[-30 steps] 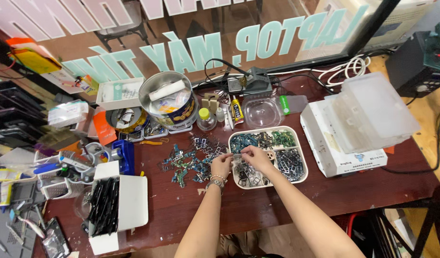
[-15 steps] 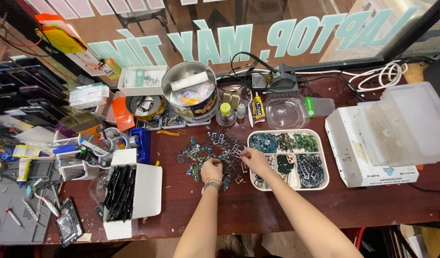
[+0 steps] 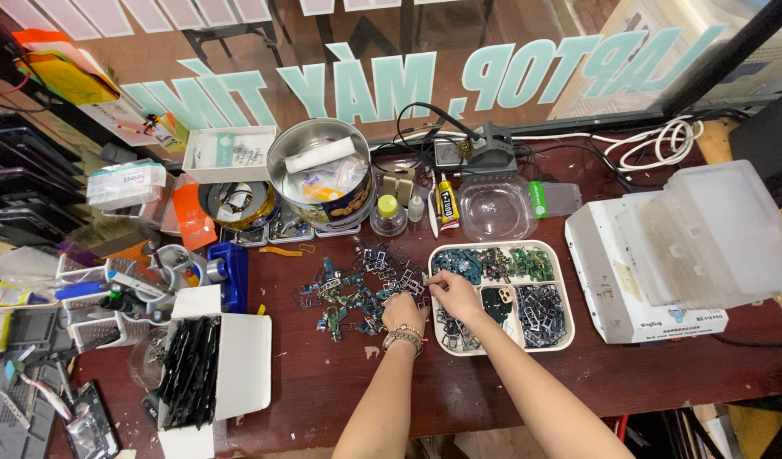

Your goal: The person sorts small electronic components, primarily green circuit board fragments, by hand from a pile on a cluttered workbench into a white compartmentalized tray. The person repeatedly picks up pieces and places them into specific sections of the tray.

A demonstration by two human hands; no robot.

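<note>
My left hand [image 3: 403,308], with a bracelet at the wrist, rests fingers-down on a loose pile of small metal and circuit parts [image 3: 350,287] spread on the dark wooden table. My right hand [image 3: 455,292] sits at the left rim of a white divided tray [image 3: 567,330], its fingertips pinched over a small part where the pile meets the tray. The tray's compartments hold sorted green boards, dark frames and silver pieces. What exactly the fingers hold is too small to see.
A round metal tin [image 3: 321,172], glue bottles [image 3: 443,204] and a clear plastic bowl [image 3: 493,207] stand behind the pile. A white box with clear lids [image 3: 688,246] sits right. An open white box of black strips [image 3: 206,367] and tool clutter [image 3: 85,297] lie left.
The head view has shifted, so the table sits more centred. Both hands stay at the pile and the tray's left edge, with only small finger movement.
</note>
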